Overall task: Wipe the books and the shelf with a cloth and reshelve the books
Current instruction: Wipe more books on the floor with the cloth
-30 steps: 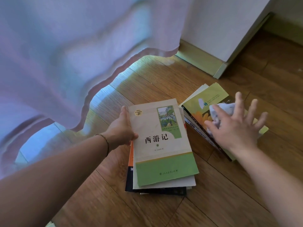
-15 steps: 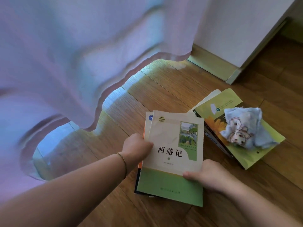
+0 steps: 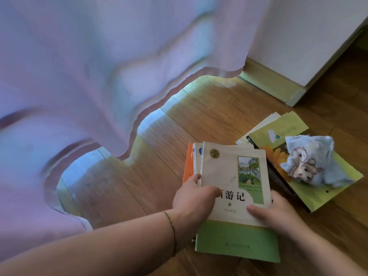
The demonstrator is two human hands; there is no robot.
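A stack of books sits on the wooden floor, topped by a cream and green book (image 3: 235, 176) with Chinese characters. My left hand (image 3: 193, 202) grips the stack's left edge, thumb on the cover. My right hand (image 3: 272, 214) holds its right edge, thumb on top. An orange book (image 3: 188, 166) shows at the stack's left side. To the right lies a second pile with a yellow-green book (image 3: 288, 124) on top. A crumpled light blue cloth (image 3: 306, 160) with cartoon prints rests on that pile.
A pale purple curtain (image 3: 89, 76) hangs at the left and reaches the wooden floor (image 3: 199, 108). A white wall corner with a light baseboard (image 3: 274, 86) stands at the back right.
My right hand let go of the cloth on the right pile and came to the stack's right edge. Both hands now hold the stack, which has shifted toward me.
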